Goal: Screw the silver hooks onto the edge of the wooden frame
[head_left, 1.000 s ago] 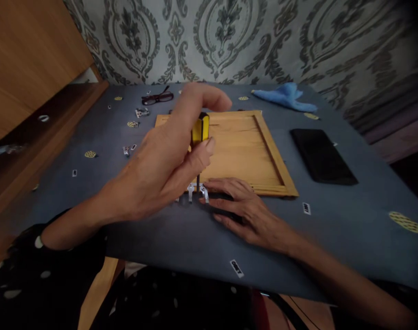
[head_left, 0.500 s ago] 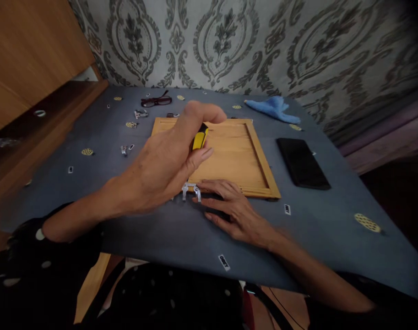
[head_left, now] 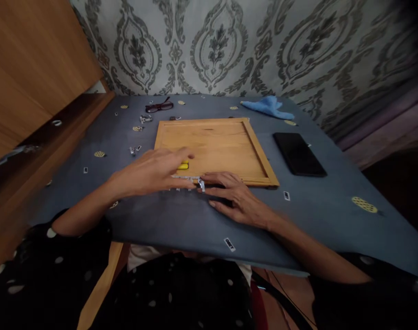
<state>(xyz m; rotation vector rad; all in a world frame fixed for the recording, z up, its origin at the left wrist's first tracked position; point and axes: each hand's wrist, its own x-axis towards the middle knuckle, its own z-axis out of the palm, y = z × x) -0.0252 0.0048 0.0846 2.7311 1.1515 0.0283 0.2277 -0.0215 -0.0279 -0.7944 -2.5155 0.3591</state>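
Observation:
A light wooden framed panel (head_left: 222, 146) lies flat on the blue-grey table (head_left: 318, 215). My left hand (head_left: 154, 172) is low over the panel's near left edge, fingers curled around a yellow-handled screwdriver (head_left: 183, 165) of which only a bit of handle shows. My right hand (head_left: 234, 197) rests flat on the table beside it, fingers stretched out and pressing on a small metal hinge (head_left: 199, 182) at the panel's near edge.
A black phone (head_left: 298, 153) lies right of the panel, a blue cloth (head_left: 265, 106) at the back. Glasses (head_left: 159, 107), small metal fittings (head_left: 145, 119) and yellow mesh discs (head_left: 364, 204) are scattered about. A wooden cabinet (head_left: 33, 73) stands at the left.
My left hand has dropped from upright above the hinge to low over the panel's edge, tipping the screwdriver down. The right hand has stayed on the hinge. The view has shifted slightly.

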